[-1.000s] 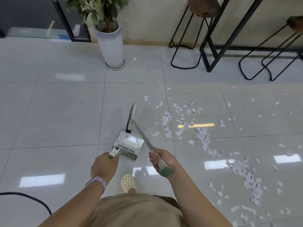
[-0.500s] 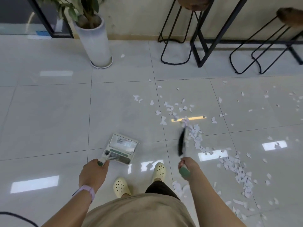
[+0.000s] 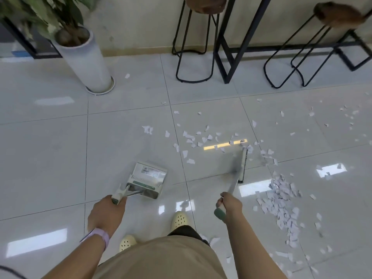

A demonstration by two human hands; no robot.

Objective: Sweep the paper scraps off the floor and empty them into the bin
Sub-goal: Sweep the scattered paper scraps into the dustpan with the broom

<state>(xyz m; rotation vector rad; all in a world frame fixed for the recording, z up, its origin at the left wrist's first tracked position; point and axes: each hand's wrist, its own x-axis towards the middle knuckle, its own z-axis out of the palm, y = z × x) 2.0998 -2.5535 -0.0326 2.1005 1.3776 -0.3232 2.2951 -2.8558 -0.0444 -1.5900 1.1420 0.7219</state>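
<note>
From my head camera, looking down: the fingers of my left hand (image 3: 105, 211) are clenched round the green-tipped handle of the dustpan (image 3: 148, 182). The pan sits just ahead of those fingers on the pale tiled floor (image 3: 44, 150), its white and green tray open away from me, glossy inside with a printed label showing. No scraps show plainly in it.

The fingers of my right hand (image 3: 229, 205) are wrapped round the broom (image 3: 240, 168), near the dark green end cap that sticks out below my fist. The grey shaft runs up and away from those fingers to a narrow head with black bristles along its right edge; it is blurred, so I cannot tell whether the bristles touch the floor.

The paper scraps (image 3: 281, 200) are small, torn, white to faintly lilac bits. The thickest heap lies just right of my right fingers, trailing down toward the lower edge. A thinner scatter (image 3: 198, 137) lies ahead, between the two hands and beyond the broom head, round a bright yellow streak of light on a tile. More specks lie far right, and a few near my legs.

My cream perforated shoes (image 3: 180, 219) stand between my hands. Well beyond my left fingers stands a white potted plant (image 3: 86, 57); beyond my right, black-framed stools (image 3: 193, 63) against the wall.
</note>
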